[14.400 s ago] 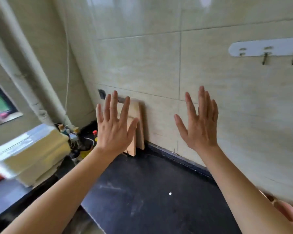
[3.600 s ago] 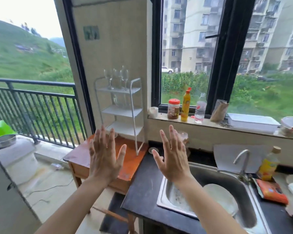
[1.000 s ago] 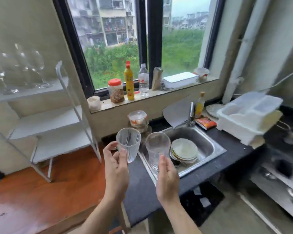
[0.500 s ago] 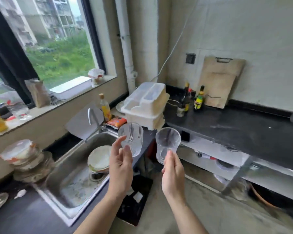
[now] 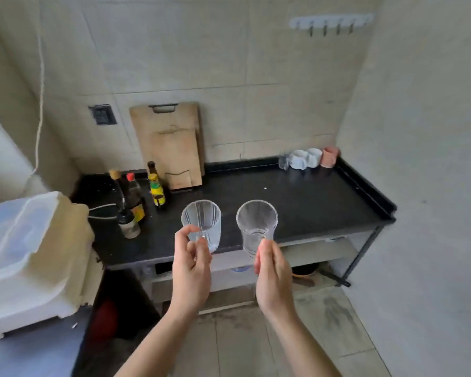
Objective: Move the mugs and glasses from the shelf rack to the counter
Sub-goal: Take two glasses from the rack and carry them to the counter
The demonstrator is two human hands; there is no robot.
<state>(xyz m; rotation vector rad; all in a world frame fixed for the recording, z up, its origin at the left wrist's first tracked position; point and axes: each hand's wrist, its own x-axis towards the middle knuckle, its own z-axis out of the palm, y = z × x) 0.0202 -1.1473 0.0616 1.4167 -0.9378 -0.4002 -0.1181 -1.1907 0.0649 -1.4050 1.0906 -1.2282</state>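
Left hand (image 5: 192, 263) pinches the ribbed glass (image 5: 201, 223) near its base, right hand (image 5: 272, 268) likewise the smooth glass (image 5: 257, 224). Both glasses are upright over the counter (image 5: 297, 202) front edge; mugs (image 5: 306, 158) sit back-right, nearer the right hand.

Both bare forearms are stretched out in front, pretty much parallel. The left hand (image 5: 192, 268) pinches a ribbed glass (image 5: 201, 220) low down between thumb and fingertips, and the right hand (image 5: 272, 270) does the same with a smooth glass (image 5: 257, 223), side by side, not touching.

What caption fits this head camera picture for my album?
Left hand holds ribbed glass, right hand plain glass, by the counter.
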